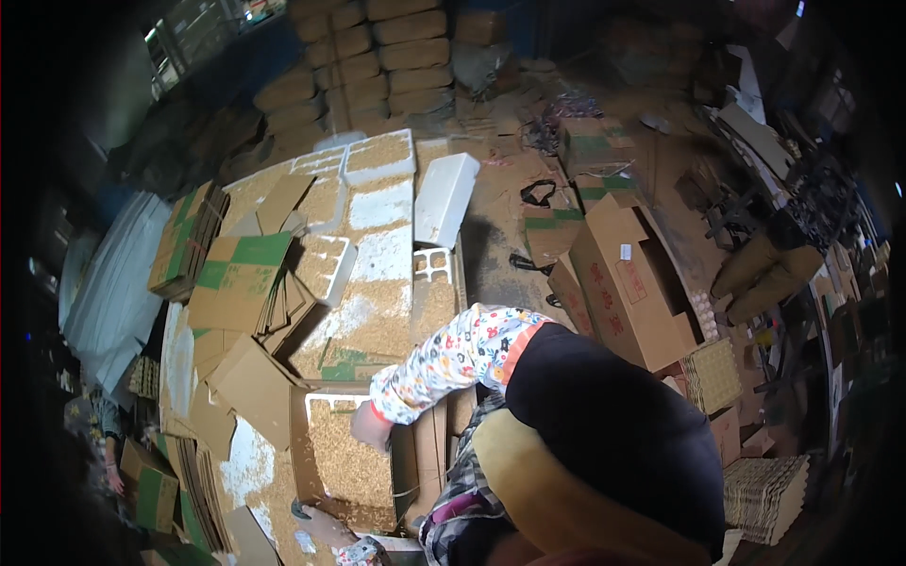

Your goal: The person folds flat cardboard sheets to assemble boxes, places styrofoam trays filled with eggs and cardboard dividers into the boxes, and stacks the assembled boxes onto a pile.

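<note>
An open cardboard box [406, 472] stands in front of me, filled with loose tan husk or sawdust [349, 457]. A white foam edge [332, 400] shows along the box's far inner side. My right hand [373, 429], in a floral sleeve, reaches down inside the box's right wall; its fingers are mostly hidden. At the near left corner, my left hand [323, 526] lies along the box's rim, its fingers bent at the edge. Dark covering shows on those fingertips.
Beyond the box, white foam trays [379, 156] and tan husk cover the work surface. Folded cartons [241, 278] lean at the left. A large open carton [623, 283] and stacked egg trays [764, 495] stand at the right. Filled sacks [411, 52] are piled behind. Another person [99, 434] is at far left.
</note>
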Tool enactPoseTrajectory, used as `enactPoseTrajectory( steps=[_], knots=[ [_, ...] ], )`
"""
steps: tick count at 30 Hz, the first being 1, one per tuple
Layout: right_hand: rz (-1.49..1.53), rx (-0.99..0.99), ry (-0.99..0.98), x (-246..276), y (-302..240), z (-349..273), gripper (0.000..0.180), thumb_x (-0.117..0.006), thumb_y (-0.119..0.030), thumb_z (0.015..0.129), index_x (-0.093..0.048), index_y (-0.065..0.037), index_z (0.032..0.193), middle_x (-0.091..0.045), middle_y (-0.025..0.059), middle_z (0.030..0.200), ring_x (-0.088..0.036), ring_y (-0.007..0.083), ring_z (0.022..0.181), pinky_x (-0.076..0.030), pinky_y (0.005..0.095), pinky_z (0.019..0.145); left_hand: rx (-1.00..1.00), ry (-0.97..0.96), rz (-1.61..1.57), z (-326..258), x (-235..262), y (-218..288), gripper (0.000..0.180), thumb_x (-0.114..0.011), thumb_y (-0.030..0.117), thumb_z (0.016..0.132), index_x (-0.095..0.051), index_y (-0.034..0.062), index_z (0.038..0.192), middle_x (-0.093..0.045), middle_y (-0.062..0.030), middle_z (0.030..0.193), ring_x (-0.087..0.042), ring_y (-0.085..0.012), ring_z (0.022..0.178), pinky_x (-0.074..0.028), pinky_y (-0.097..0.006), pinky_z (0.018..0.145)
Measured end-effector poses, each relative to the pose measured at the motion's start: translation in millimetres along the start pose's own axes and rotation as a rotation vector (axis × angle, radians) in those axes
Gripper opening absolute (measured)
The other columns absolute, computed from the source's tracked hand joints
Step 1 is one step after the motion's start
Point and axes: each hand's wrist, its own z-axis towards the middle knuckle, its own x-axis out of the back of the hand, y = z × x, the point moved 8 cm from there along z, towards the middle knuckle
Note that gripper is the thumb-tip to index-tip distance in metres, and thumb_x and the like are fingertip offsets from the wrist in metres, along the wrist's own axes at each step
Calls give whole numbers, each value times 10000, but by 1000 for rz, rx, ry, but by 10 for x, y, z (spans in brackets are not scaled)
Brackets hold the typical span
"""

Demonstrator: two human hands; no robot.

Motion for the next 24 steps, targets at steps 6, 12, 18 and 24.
enactPoseTrajectory(
  steps=[6,12,18,24],
  knots=[
    [664,-14,324,1579,635,-897,271,-683,-255,767,-704,-24,908,-694,90,795,-637,136,682,-510,266,664,-7,137,78,-164,195,-15,237,-470,79,931,-574,-53,1098,-633,-168,1062,-594,-246,947,-454,-346,867],
    [-442,-724,151,1201,3409,-1005,419,-691,-306,731,-658,-37,1051,-665,157,1044,-622,300,1017,-484,380,886,58,256,225,-129,247,18,220,-489,81,919,-595,-11,1088,-648,-168,983,-618,-282,882,-467,-366,818],
    [257,-185,567,1474,1897,942,619,-688,-393,769,-500,-72,1264,-547,210,1202,-546,353,1112,-428,435,962,184,381,260,-258,325,6,214,-515,84,904,-609,-9,1072,-660,-192,995,-628,-328,913,-480,-371,844],
    [-49,-372,394,1897,1985,2237,690,-670,-275,794,-381,-70,1387,-613,246,1091,-594,328,1068,-467,436,902,198,323,266,-256,177,99,208,-526,95,910,-612,19,1084,-657,-178,986,-626,-308,930,-474,-367,854]
  ],
)
